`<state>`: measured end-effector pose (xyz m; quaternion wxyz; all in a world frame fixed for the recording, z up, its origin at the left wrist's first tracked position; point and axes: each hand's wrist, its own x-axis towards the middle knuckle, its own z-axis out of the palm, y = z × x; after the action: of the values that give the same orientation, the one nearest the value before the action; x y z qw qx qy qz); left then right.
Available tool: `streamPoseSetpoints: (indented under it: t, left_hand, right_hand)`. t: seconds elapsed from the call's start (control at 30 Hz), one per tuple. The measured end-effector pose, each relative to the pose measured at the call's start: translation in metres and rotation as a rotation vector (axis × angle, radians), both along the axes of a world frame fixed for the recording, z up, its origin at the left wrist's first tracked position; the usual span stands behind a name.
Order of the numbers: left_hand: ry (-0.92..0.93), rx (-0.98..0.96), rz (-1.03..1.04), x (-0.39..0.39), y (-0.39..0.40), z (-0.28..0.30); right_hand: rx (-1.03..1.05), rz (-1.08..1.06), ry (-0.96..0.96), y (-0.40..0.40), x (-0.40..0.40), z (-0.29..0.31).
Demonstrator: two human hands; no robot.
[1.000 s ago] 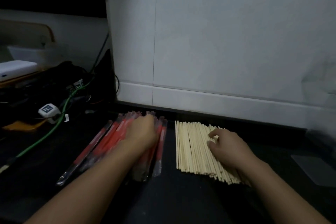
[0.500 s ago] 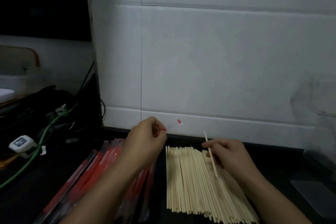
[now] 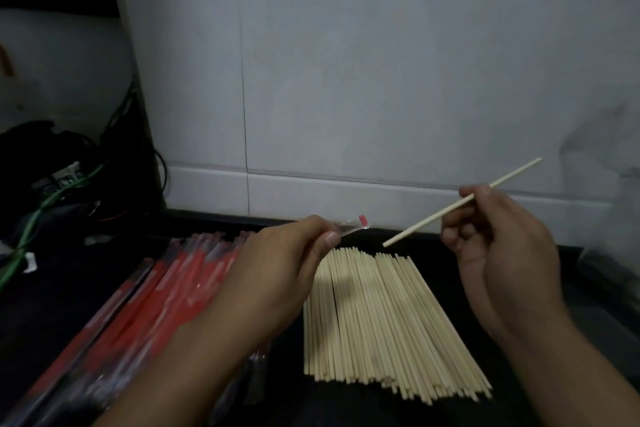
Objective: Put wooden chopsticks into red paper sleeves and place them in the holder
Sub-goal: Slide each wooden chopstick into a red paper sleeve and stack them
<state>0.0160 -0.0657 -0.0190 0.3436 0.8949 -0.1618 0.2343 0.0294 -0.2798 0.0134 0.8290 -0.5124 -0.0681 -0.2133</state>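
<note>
1. On the dark surface (image 3: 346, 406), head view, we log a flat spread of bare wooden chopsticks (image 3: 377, 322) lying side by side, far ends toward the wall, near ends fanned unevenly toward us.
2. Just left of that spread we log a stack of red sleeves (image 3: 166, 288), partly under clear wrapping, running the same way; our left forearm crosses over its right part.
3. Left hand (image 3: 277, 270): raised above the gap between stack and spread, thumb and fingers pinching one end of a single sleeve (image 3: 349, 226). The grip is narrow. The free end shows as clear film with a small red patch, pointing right and slightly up.
4. Right hand (image 3: 502, 246): raised above the far right corner of the spread, fingers curled round a single chopstick (image 3: 433, 217). The stick slants, one end low and to the left, the other high and to the right, past the knuckles.
5. Low tip of the stick and open end of the sleeve: near one another, apart, not touching.
6. Behind all: white tiled wall (image 3: 381, 80) meeting the surface.
7. Far left: tangle of black cables with one green cable (image 3: 31, 229), in shadow, detail unclear.
8. Holder: we cannot find it in view.
</note>
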Motion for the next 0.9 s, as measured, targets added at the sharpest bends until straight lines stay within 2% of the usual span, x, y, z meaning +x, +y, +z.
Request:
streamPoseSetpoints:
  t: [0.3, 0.9]
  left_hand:
    - [0.057, -0.016, -0.043, -0.0011, -0.0036, -0.0013]
    - [0.066, 0.037, -0.067, 0.0006, -0.0019, -0.0029]
  right_hand:
    - [-0.114, -0.157, -0.071, 0.0034, 0.0007, -0.0025]
    - [-0.18, -0.129, -0.059, 0.0029, 0.0043, -0.0096]
